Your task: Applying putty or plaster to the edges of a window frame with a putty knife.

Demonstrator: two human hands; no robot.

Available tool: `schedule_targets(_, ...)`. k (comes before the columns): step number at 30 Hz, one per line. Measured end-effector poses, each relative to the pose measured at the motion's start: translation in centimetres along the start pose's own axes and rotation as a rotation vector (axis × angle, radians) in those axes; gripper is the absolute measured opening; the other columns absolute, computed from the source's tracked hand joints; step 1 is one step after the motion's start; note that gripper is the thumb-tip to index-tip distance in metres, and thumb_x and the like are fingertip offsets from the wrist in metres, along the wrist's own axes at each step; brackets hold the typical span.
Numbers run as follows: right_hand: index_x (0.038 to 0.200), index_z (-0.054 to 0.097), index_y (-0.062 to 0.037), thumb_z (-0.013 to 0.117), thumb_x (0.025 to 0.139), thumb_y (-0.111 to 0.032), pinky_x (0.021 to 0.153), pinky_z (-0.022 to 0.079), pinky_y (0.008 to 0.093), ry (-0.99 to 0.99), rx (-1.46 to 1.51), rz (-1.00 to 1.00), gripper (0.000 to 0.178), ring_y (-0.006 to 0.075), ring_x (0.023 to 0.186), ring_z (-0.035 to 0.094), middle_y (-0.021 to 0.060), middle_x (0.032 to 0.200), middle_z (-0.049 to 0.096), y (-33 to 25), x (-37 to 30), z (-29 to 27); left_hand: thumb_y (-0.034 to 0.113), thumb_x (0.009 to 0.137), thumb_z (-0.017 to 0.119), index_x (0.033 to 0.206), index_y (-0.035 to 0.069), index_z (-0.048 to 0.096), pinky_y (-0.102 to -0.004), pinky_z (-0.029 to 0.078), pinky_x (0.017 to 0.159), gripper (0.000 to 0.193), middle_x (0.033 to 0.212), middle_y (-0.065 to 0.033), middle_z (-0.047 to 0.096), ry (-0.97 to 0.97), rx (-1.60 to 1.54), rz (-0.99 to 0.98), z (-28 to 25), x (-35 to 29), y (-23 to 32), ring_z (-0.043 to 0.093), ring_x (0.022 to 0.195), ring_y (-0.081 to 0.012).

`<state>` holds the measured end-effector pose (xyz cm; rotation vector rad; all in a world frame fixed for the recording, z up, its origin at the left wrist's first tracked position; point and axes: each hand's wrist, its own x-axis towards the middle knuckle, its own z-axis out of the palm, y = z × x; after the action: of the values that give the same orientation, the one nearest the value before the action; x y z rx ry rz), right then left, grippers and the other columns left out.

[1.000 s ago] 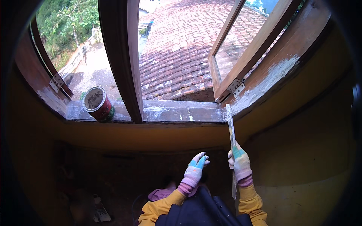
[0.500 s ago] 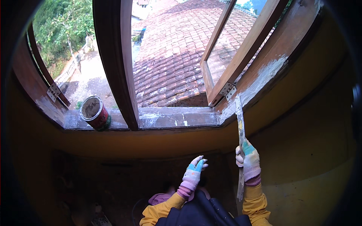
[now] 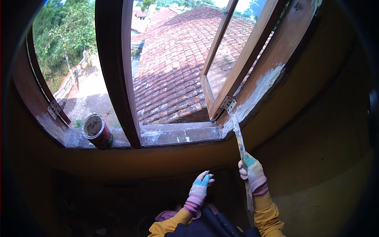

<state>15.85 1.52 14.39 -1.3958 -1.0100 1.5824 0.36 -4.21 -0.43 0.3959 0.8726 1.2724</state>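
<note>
1. Head view showed a wooden window frame point(image 3: 272, 59) filling the far half of the scene, its right jamb smeared with pale filler and an open sash point(image 3: 237, 51) hinged against it.
2. Below the frame ran the sill point(image 3: 173, 133), worn and streaked white, with yellow wall under it.
3. On the far left of the sill stood a red paint can point(image 3: 97, 131), open-topped, tilted slightly, well apart from both hands.
4. A long flat stick point(image 3: 241, 154), paint-stained, rose from near the person's lap to the lower right corner of the frame, its far tip touching the filler patch just under the hinge.
5. The gloved right hand point(image 3: 252, 173) was closed around the stick at mid-length.
6. The gloved left hand point(image 3: 199, 189) hung loosely open and held nothing, near the right hand but not touching it or the stick.
</note>
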Motion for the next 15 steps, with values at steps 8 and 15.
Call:
schedule_targets(8, 0.126, 0.044, -0.0144, 0.044, 0.094, -0.033, 0.036, 0.028, 0.0201, -0.01, 0.009, -0.131, 0.037, 0.0055, 0.042, 0.035, -0.001, 0.068, 0.048, -4.1, -0.6, 0.0, 0.019, 0.088, 0.054, 0.12, 0.001, 0.049, -0.0247, 0.048, 0.078, 0.037, 0.107, -0.0113, 0.06, 0.0, -0.034, -0.011, -0.2, -0.1, 0.0, 0.062, 0.09, -0.0179)
schedule_targets(15, 0.118, 0.046, -0.0074, 0.042, 0.095, -0.032, 0.034, 0.031, 0.0208, 0.041, -0.046, -0.387, 0.035, 0.0054, 0.042, 0.038, -0.0003, 0.069, 0.049, -8.9, -2.4, 1.2, 0.019, 0.09, 0.052, 0.121, 0.003, 0.048, -0.0286, 0.049, 0.08, 0.035, 0.108, -0.012, 0.059, 0.01, -0.007, -0.003, -0.6, -0.2, 0.4, 0.062, 0.091, -0.0203)
